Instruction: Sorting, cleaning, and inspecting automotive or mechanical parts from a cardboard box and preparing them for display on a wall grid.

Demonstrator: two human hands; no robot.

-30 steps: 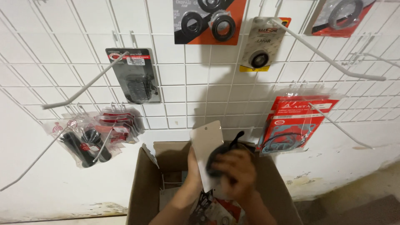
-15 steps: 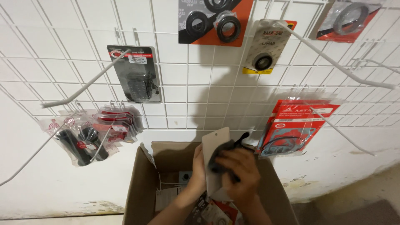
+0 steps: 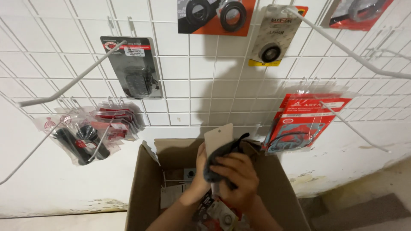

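While the right hand (image 3: 237, 177) presses a dark cloth (image 3: 220, 160) with closed fingers against a pale card (image 3: 218, 137), the left hand (image 3: 200, 169) holds that card from behind, its grip closed on the edge. Both hands hover over an open box (image 3: 145, 188), with more packets (image 3: 218, 214) below them. Behind stands a white wire grid (image 3: 188, 85) on the wall, hung with a red packet (image 3: 308, 119) to the right and black grips (image 3: 79, 141) to the left.

White wire grid (image 3: 188, 81) – packets (image 3: 132, 68) hang (on hooks).
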